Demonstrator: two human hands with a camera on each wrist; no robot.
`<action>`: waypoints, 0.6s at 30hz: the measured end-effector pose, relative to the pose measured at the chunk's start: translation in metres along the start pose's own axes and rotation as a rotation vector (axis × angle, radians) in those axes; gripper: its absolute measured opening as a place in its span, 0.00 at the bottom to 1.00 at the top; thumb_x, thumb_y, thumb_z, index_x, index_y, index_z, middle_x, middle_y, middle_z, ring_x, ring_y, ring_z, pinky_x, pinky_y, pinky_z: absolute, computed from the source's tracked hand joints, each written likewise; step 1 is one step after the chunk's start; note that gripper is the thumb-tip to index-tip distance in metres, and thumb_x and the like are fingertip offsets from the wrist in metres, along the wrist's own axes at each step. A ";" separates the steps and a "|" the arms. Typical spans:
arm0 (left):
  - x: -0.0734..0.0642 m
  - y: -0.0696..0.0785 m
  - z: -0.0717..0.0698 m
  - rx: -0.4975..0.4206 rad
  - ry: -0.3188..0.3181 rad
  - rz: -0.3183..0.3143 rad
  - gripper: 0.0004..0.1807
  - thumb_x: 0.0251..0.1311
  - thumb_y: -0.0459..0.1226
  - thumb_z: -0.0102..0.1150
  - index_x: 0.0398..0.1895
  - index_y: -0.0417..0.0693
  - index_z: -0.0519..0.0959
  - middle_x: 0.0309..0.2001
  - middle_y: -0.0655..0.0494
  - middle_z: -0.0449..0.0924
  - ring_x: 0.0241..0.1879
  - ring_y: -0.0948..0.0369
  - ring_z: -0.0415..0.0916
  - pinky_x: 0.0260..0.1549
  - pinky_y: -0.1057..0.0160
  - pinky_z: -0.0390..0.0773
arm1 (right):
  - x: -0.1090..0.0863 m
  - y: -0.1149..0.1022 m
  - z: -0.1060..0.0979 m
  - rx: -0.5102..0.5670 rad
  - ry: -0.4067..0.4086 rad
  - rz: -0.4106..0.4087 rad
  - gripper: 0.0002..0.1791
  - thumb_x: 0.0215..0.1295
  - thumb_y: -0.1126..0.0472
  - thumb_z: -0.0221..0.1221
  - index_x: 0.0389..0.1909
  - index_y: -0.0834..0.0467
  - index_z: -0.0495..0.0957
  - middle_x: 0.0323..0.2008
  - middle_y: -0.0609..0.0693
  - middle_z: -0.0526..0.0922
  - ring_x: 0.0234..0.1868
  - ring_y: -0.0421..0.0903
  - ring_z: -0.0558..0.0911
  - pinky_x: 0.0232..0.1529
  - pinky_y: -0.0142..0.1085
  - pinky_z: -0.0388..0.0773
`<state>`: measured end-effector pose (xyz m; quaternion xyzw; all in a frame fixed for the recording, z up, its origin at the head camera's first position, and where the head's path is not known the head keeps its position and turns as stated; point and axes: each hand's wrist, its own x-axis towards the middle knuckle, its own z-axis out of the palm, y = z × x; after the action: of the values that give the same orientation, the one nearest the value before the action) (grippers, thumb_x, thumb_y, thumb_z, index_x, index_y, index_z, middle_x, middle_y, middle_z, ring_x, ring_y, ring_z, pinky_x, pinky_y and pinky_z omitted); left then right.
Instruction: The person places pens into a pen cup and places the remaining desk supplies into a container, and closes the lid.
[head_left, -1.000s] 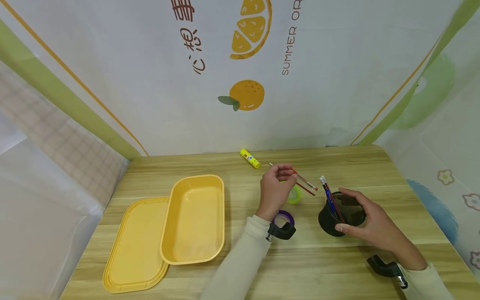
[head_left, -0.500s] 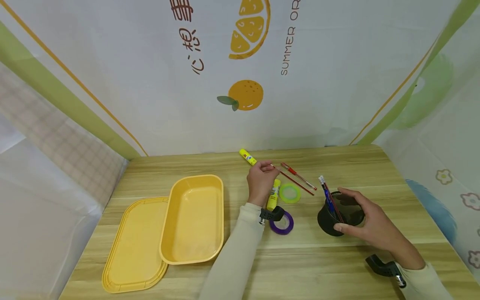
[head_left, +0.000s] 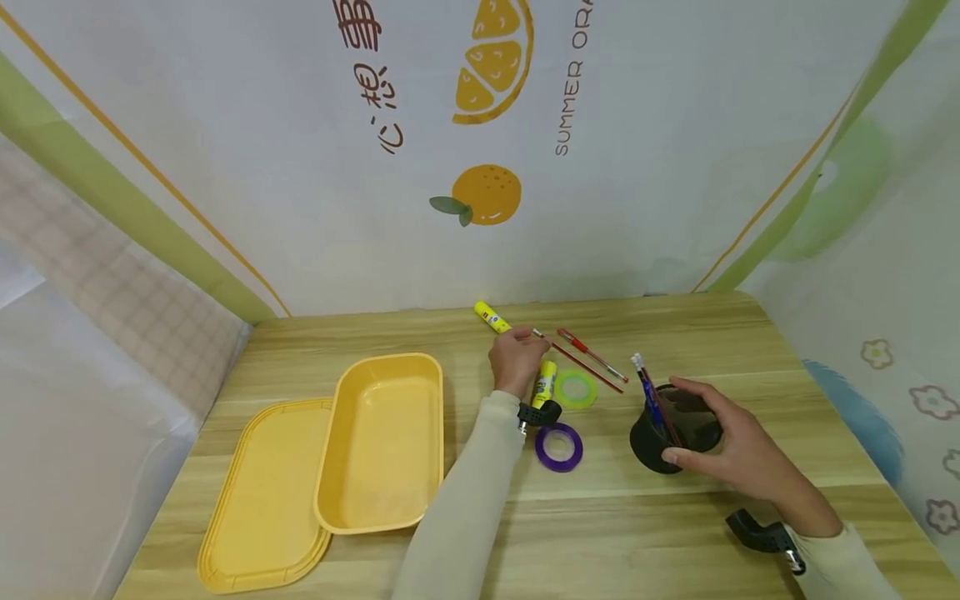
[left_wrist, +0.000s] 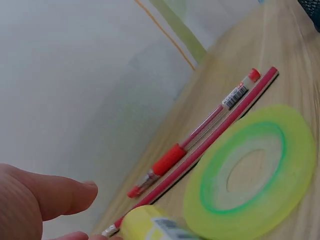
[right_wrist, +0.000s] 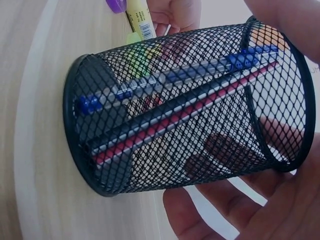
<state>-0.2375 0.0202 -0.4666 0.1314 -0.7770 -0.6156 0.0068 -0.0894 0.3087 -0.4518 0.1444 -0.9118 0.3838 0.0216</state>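
2 glue sticks [head_left: 491,317] [head_left: 546,383], 2 tape rolls [left_wrist: 300,155] [head_left: 542,447], 2 pens [head_left: 592,355] [right_wrist: 192,72], 1 loose pencil [head_left: 587,367], 1 mesh pen cup [head_left: 649,448], 1 yellow box [head_left: 381,450], 1 lid [head_left: 266,500]; pencils in cup [right_wrist: 170,121] unclear

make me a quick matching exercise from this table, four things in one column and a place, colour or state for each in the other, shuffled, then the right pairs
Column one
1. cup
2. lid
3. nearer tape roll
4. pen outside the cup

Column two
A. purple
B. lying alongside a red pencil
C. left of the box
D. gripped by the right hand

Right pairs: 1-D, 2-C, 3-A, 4-B
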 end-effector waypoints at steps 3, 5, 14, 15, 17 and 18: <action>0.003 -0.002 0.004 0.019 0.005 -0.020 0.25 0.61 0.39 0.75 0.60 0.40 0.84 0.47 0.48 0.91 0.45 0.54 0.88 0.48 0.56 0.86 | 0.000 0.000 0.001 0.006 0.002 -0.002 0.52 0.58 0.54 0.79 0.81 0.49 0.61 0.76 0.61 0.69 0.72 0.72 0.67 0.59 0.74 0.68; 0.005 -0.003 0.006 0.042 0.015 -0.028 0.27 0.61 0.41 0.75 0.61 0.40 0.83 0.45 0.48 0.92 0.45 0.54 0.87 0.48 0.55 0.86 | 0.000 -0.001 0.002 0.010 0.005 -0.006 0.52 0.58 0.55 0.79 0.81 0.49 0.62 0.76 0.61 0.69 0.72 0.71 0.68 0.59 0.74 0.68; 0.022 -0.006 0.017 0.160 0.077 -0.052 0.29 0.58 0.46 0.79 0.59 0.42 0.86 0.51 0.46 0.89 0.47 0.51 0.86 0.48 0.53 0.87 | 0.000 0.002 0.002 0.000 0.007 -0.005 0.53 0.58 0.54 0.79 0.81 0.51 0.61 0.76 0.61 0.69 0.71 0.72 0.68 0.60 0.74 0.68; 0.024 -0.007 0.018 0.175 0.085 -0.052 0.29 0.57 0.46 0.79 0.59 0.42 0.86 0.52 0.45 0.89 0.48 0.51 0.86 0.48 0.53 0.87 | 0.000 0.003 0.002 -0.002 0.007 -0.002 0.53 0.58 0.54 0.79 0.82 0.51 0.61 0.76 0.61 0.69 0.71 0.71 0.68 0.60 0.74 0.68; 0.026 -0.008 0.020 0.197 0.094 -0.041 0.29 0.57 0.47 0.80 0.59 0.42 0.86 0.52 0.45 0.89 0.48 0.49 0.86 0.48 0.53 0.87 | 0.000 0.003 0.003 -0.003 0.006 -0.001 0.53 0.59 0.54 0.78 0.82 0.51 0.61 0.76 0.61 0.69 0.72 0.71 0.68 0.60 0.74 0.68; 0.026 -0.008 0.020 0.204 0.097 -0.037 0.29 0.57 0.47 0.80 0.58 0.42 0.86 0.53 0.44 0.89 0.48 0.49 0.85 0.49 0.52 0.87 | 0.000 0.003 0.003 -0.003 0.005 0.001 0.52 0.59 0.54 0.78 0.81 0.51 0.61 0.76 0.61 0.69 0.72 0.71 0.68 0.60 0.74 0.68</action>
<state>-0.2649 0.0322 -0.4835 0.1751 -0.8317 -0.5265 0.0197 -0.0899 0.3090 -0.4557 0.1430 -0.9123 0.3829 0.0238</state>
